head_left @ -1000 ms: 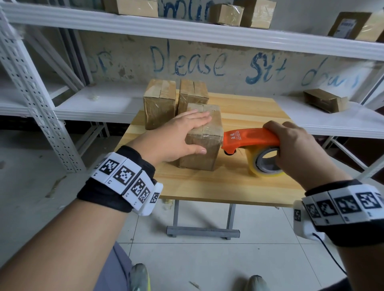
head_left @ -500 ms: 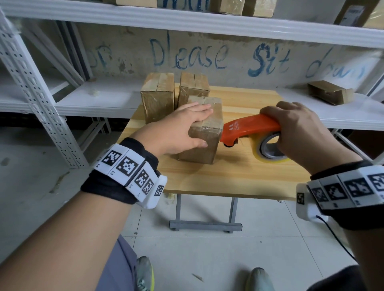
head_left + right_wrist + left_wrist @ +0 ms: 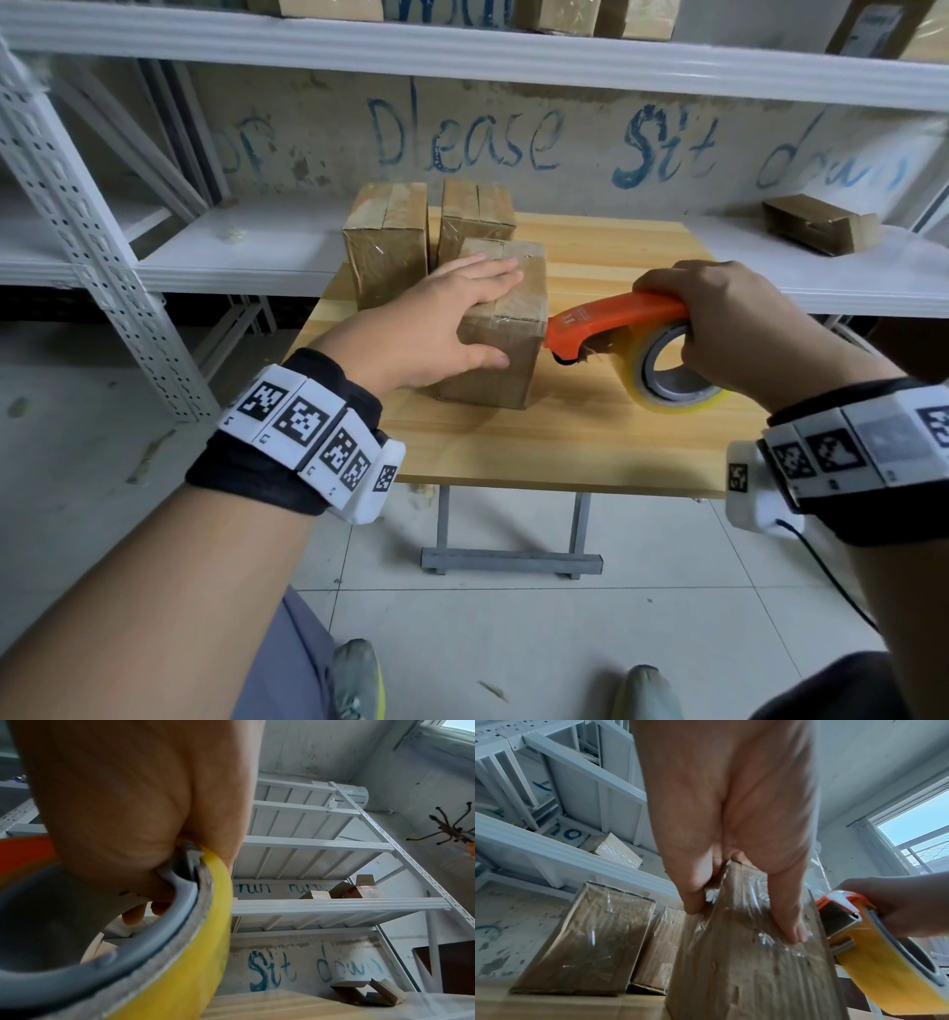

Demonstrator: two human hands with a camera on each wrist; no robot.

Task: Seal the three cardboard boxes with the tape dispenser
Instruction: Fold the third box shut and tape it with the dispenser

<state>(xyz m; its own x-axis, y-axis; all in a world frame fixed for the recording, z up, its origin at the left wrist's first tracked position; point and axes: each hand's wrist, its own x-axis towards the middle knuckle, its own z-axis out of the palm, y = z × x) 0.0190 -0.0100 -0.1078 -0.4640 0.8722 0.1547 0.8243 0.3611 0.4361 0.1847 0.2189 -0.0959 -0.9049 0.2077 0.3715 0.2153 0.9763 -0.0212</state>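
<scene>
left hand (image 3: pixel 436 329) fingers (image 3: pixel 791 931) straight and spread, pressed flat over the top of the nearest cardboard box (image 3: pixel 500 354), thumb down its near face. box stands upright near the middle of the desk (image 3: pixel 590 442); two more cardboard boxes (image 3: pixel 390 241) stand just behind it. right hand (image 3: pixel 739 329) fingers curled round the orange tape dispenser (image 3: pixel 611 321), its nose touching the box's right upper edge. judgement: box looks light, stiff at the corners, slick where clear film covers it, so it could slide or tip under sideways pull. best hold is top-down pressure. dispenser: rigid, gripped by handle over the yellow tape roll (image 3: pixel 205 943).
</scene>
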